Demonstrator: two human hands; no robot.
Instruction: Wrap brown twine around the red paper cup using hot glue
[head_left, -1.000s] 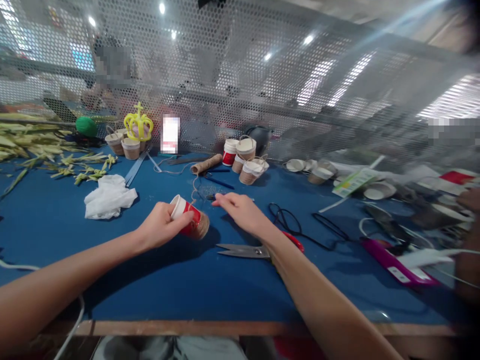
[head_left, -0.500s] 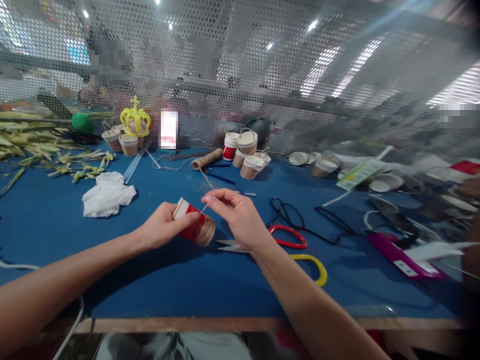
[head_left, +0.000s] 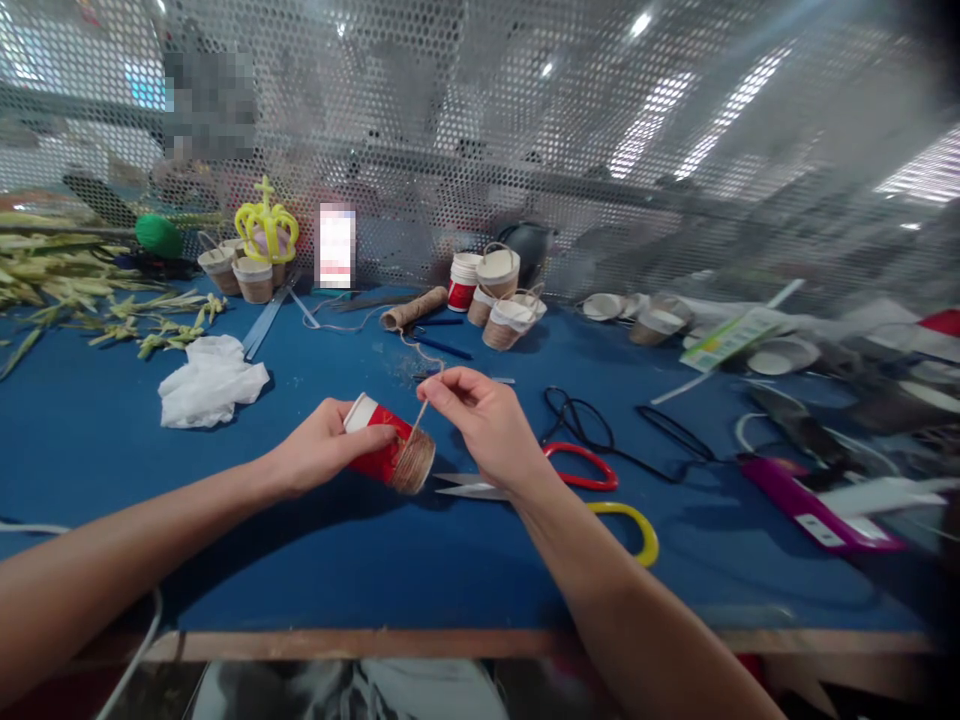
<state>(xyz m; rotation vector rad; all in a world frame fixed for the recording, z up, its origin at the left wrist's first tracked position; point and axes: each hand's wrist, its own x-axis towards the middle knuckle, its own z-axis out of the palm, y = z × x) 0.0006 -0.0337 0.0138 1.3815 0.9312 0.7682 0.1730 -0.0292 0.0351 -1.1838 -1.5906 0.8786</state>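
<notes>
My left hand (head_left: 319,450) is closed around a red and white paper cup (head_left: 379,452) lying on its side above the blue table (head_left: 337,560). Brown twine is wound round the cup's lower end (head_left: 415,466). My right hand (head_left: 487,425) pinches the twine strand (head_left: 420,412) just above the cup. The strand runs back to a twine spool (head_left: 412,309) lying farther off on the table. Scissors with a red and a yellow handle (head_left: 592,490) lie under my right wrist.
Twine-wrapped cups (head_left: 499,300) stand mid-table by the mesh screen (head_left: 480,130). A white crumpled cloth (head_left: 206,380), green leaves (head_left: 82,300), a yellow crown (head_left: 266,225) and more cups lie left. Black scissors (head_left: 592,425), a purple tool (head_left: 814,500) and clutter lie right. A person sits behind the mesh.
My right hand left the table, took the twine strand and lifted it over the cup. The cup stayed in my left hand. The scissors' handles came into view.
</notes>
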